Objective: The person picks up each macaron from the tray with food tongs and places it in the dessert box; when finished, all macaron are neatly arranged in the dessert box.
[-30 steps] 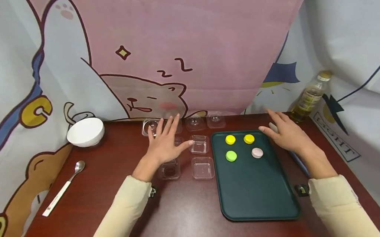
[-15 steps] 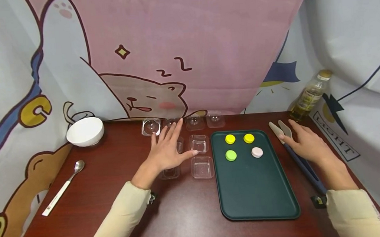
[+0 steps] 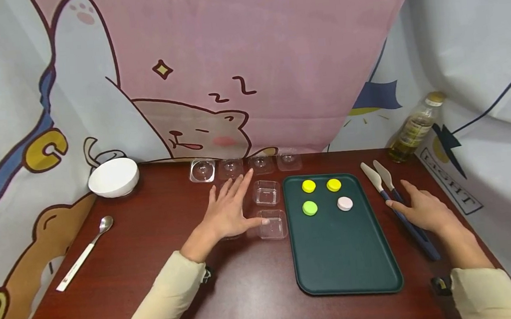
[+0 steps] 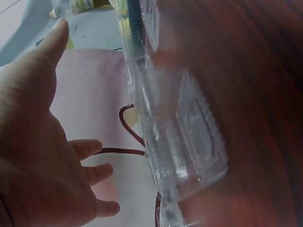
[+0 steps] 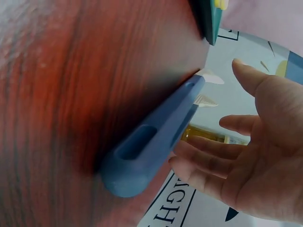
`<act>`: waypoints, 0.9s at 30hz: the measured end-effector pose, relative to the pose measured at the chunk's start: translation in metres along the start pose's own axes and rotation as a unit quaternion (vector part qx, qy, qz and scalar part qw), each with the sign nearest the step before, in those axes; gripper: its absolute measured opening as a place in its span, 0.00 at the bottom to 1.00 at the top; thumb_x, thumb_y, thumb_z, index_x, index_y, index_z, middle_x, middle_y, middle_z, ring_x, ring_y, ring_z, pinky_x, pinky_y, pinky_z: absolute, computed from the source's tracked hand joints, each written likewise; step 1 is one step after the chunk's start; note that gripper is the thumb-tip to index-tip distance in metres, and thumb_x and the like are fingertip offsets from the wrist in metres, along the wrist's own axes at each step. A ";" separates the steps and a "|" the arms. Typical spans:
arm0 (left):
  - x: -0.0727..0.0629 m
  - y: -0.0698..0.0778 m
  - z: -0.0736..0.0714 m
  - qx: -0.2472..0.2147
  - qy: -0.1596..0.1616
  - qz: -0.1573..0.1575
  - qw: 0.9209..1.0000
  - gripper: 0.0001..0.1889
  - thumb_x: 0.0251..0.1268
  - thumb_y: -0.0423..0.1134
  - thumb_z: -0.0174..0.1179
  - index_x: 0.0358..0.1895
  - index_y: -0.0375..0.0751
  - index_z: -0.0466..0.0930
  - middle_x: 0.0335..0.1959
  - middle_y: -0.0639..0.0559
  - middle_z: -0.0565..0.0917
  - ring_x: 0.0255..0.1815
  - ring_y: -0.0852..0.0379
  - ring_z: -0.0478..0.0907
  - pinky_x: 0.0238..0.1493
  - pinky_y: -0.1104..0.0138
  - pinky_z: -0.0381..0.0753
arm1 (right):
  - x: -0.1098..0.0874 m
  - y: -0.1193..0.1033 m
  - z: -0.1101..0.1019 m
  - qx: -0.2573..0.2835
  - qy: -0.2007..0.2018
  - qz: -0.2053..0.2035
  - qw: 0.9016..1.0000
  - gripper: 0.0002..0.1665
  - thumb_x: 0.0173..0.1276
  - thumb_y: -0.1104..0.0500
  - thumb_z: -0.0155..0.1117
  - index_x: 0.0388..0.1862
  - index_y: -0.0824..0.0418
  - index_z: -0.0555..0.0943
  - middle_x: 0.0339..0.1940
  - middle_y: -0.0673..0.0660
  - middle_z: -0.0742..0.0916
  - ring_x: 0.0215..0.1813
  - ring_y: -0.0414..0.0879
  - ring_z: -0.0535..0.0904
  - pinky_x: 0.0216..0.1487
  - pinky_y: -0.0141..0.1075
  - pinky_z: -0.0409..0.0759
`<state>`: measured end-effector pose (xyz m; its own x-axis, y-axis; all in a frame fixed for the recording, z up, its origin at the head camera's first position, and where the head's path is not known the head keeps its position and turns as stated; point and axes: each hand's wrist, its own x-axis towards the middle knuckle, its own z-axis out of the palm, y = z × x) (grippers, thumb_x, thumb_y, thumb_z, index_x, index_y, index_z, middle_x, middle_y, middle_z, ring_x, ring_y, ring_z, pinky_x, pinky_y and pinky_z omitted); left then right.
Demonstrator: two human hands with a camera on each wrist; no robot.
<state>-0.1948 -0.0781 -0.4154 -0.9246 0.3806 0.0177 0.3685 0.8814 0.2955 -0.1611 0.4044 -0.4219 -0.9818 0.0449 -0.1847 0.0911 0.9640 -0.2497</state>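
My left hand hovers with spread fingers over the clear plastic boxes left of the tray, holding nothing. One clear box and another nearer box show beside it; others lie partly hidden under the hand. My right hand is spread above the blue-handled tongs, thumb on one side and fingers on the other, apart from them in the right wrist view. The tongs have pale tips and lie on the table. On the dark green tray sit two yellow macarons, a green macaron and a pink macaron.
Several clear domed lids line the table's back edge. A white bowl and a spoon lie at the left. An oil bottle stands at the back right corner, near the cloth wall.
My right hand has moved right and nearer to me, off the tray's edge to over the tongs' handles, uncovering their tips. The left hand has shifted slightly nearer and to the right.
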 end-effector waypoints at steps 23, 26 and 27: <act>-0.010 0.009 0.015 0.036 -0.024 0.050 0.998 0.54 0.47 0.75 0.68 0.78 0.57 0.63 0.74 0.54 0.74 0.79 0.43 0.63 0.78 0.34 0.45 | 0.010 0.001 0.004 -0.027 -0.002 0.015 1.000 0.56 0.70 0.37 0.62 0.73 0.80 0.56 0.65 0.87 0.69 0.61 0.82 0.69 0.56 0.74 0.71; -0.010 0.011 0.016 0.040 -0.021 0.055 0.997 0.51 0.48 0.73 0.69 0.77 0.56 0.66 0.73 0.54 0.75 0.78 0.43 0.64 0.78 0.35 0.45 | 0.013 0.000 0.003 -0.027 -0.010 0.016 0.999 0.55 0.70 0.38 0.62 0.74 0.79 0.56 0.65 0.87 0.69 0.61 0.82 0.69 0.55 0.74 0.71; -0.010 0.012 0.015 0.042 -0.020 0.055 0.997 0.51 0.48 0.73 0.69 0.76 0.56 0.66 0.73 0.54 0.75 0.78 0.43 0.64 0.79 0.35 0.45 | 0.014 -0.001 0.003 -0.027 -0.014 0.018 0.999 0.55 0.71 0.38 0.62 0.74 0.79 0.55 0.65 0.87 0.68 0.61 0.82 0.69 0.55 0.74 0.71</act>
<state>-0.1796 -0.0675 -0.4268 -0.8743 0.4854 0.0061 0.4755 0.8537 0.2124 -0.1743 0.4038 -0.4269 -0.9731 0.0729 -0.2187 0.1158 0.9748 -0.1905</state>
